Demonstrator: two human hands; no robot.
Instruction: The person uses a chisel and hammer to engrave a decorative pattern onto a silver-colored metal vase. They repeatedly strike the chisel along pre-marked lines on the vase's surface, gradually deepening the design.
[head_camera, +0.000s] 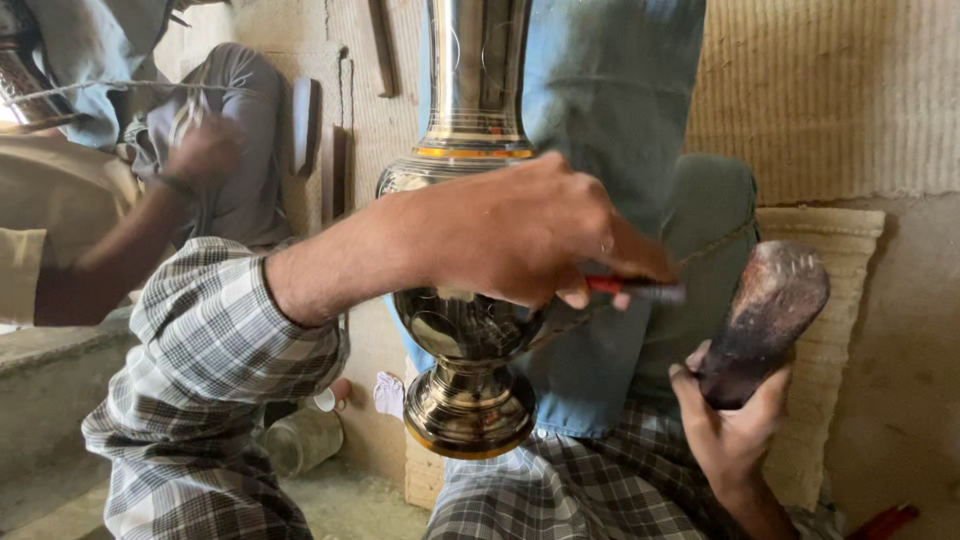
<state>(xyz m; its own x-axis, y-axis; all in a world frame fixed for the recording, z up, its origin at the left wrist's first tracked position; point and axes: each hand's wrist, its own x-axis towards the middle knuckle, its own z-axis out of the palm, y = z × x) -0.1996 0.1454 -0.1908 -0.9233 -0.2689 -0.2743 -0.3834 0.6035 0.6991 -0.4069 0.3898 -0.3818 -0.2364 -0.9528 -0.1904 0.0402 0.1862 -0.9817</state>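
- Metal vase (468, 330), polished, footed: 1
- Red-handled tool (630, 289): 1
- Dark wooden mallet (765, 318): 1
- Glass jar (300, 440): 1
- Woven mat (820, 100): 1

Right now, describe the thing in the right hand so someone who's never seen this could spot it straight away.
Start at the tall shiny metal vase in the middle, resting against the person's legs. Go right and a little down, to the right hand by the woven mat. It grips a dark, worn wooden mallet with a broad rounded head, dull and brown where the vase gleams, and much thicker than the slim red-handled tool in the left hand.
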